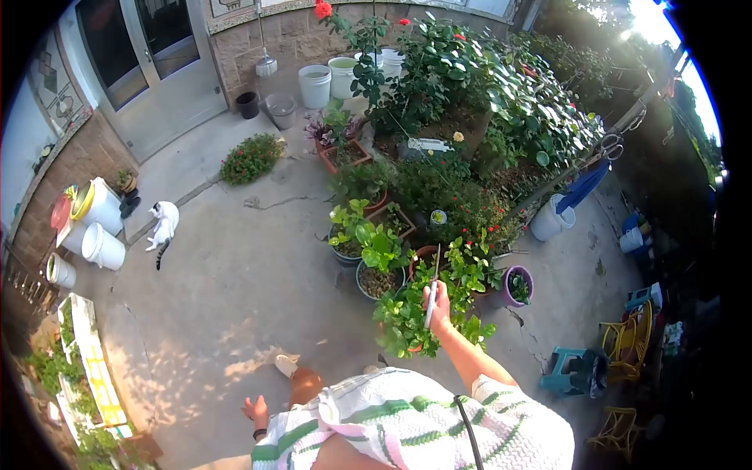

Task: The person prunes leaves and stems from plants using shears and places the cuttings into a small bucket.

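Observation:
My right hand is closed around the pale grey handle of a slim cutting tool. The tool's thin, pointed blade extends forward over a leafy potted plant with bright green leaves. Beside that plant stands a round pot with soil and a small green shrub. My left hand hangs low at my side over the concrete, its fingers apart and nothing in them. A dark band circles the left wrist.
A black-and-white cat lies on the concrete floor. White buckets stand at the left, and a planter lies below them. A purple pot, a teal stool and yellow chairs are to the right.

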`<state>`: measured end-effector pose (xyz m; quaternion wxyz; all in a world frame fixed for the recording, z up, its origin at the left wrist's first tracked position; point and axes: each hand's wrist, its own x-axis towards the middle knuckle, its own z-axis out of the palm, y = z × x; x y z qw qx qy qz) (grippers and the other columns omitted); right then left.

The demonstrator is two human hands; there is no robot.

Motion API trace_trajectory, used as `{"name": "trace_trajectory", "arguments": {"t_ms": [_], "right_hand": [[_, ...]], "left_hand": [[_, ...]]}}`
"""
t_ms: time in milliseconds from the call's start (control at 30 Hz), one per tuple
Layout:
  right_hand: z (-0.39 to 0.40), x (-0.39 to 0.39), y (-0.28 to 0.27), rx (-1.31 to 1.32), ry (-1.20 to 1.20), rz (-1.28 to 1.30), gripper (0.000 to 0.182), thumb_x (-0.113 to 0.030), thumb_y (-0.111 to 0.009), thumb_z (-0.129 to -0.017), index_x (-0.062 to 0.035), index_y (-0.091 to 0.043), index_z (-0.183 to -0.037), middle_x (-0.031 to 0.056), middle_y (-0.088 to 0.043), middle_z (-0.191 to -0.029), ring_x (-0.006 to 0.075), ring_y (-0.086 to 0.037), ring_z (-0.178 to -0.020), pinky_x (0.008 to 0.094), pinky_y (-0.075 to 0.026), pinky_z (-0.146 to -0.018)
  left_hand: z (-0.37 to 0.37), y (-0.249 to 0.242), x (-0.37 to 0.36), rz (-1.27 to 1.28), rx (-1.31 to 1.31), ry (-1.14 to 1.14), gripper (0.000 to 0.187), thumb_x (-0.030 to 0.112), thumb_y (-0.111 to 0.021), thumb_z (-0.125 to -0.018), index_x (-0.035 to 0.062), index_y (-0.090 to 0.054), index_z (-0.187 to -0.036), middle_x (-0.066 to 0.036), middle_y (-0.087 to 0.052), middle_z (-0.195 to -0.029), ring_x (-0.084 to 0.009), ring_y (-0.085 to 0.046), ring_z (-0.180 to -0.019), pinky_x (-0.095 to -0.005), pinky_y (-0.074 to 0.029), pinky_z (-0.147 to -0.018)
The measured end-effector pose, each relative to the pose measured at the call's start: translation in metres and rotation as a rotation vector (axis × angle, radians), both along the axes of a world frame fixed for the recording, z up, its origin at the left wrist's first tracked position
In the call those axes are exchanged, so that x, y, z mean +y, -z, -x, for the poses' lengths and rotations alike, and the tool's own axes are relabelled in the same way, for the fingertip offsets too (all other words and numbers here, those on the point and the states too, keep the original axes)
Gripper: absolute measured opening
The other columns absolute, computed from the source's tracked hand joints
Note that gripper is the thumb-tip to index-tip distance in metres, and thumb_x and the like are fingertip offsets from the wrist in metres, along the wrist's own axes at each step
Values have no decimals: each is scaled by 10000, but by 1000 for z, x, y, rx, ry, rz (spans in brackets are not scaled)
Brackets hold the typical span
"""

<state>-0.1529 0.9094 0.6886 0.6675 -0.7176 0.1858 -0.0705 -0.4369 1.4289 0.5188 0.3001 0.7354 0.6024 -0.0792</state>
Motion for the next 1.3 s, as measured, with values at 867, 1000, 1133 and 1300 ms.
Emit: {"name": "trace_trajectory", "arguments": {"t_ms": [867, 1000, 1133, 1300], "right_hand": [[-119, 142, 256, 273, 911, 128, 282, -404, -550, -929, -129, -566, -868, -26, -543, -700, 118, -471, -561, 256, -443, -544], [-245, 143, 121, -19, 946, -645, 376, -510, -464, -934, -164, -608, -899, -61, -534, -619, 94, -465, -461, 253, -374, -429], [-303, 144, 4, -48, 834, -499, 288, -250, -586, -942, -117, -535, -1192, -26, -531, -743, 69, -509, -554, 218, -442, -505], [-335, 147, -7, -54, 917, -337, 277, -215, -576, -958, -113, -536, -1212, -22, -549, -737, 76, -532, -531, 221, -454, -474]], "left_hand": [[-670, -113, 87, 50, -352, 976, 533, 153, -716, -787, 85, -538, -1285, -184, -245, -1523, -333, -215, -1412, -463, -205, -1145], [-801, -150, 30, 50, -589, 1203, 483, 122, -699, -794, 56, -563, -1253, -208, -372, -1450, -334, -360, -1335, -435, -292, -1103], [-890, -207, -59, 337, -805, 1365, 418, 71, -665, -822, 22, -578, -1228, -174, -560, -1283, -278, -528, -1192, -380, -404, -1022], [-969, -250, -159, 658, -871, 1611, 399, 23, -610, -867, 10, -551, -1261, -104, -593, -1250, -202, -542, -1189, -325, -413, -1018]]}}
